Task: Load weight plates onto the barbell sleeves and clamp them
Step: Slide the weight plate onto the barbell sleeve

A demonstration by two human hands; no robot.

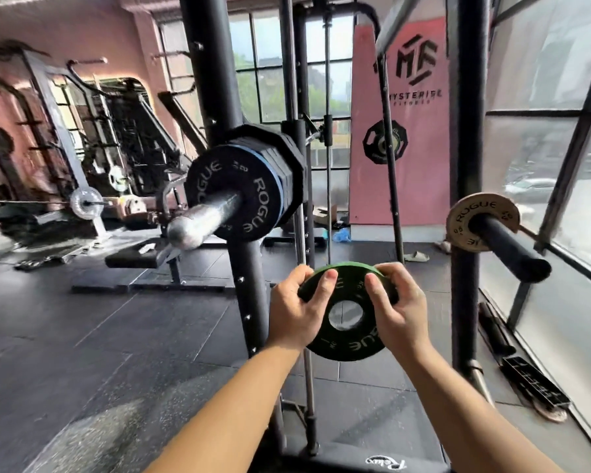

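We're mid-load here, carrying the next plate over to the bar. We've got a small green rubber change plate with a steel-lined centre hole [347,310] held out in front at about waist height, face tilted up towards us, well below and to the right of the sleeve. Our left hand [296,310] wraps the left edge with the thumb pressed flat on the face and the fingers curled behind the rim; our right hand [394,310] does the same on the other side, thumb on top, fingers hooked over the far edge. So both hands are clamped on it, not spread.

The shiny steel barbell sleeve [202,221] pokes out towards us from the rack, and it already carries a black Rogue bumper plate with a blue stripe [234,192] backed by a stack of black many-sided plates [287,165]. No collar on it that we can see, so clamping isn't done yet.

Next move, as we read it: lift the green plate up and left, tip it upright so its hole faces the sleeve's rounded end, then slide it along until it sits against the black bumper (the hole's a snug fit, so lining it up square matters). A tan Rogue change plate [481,221] sits on a black storage peg [512,249] to the right.
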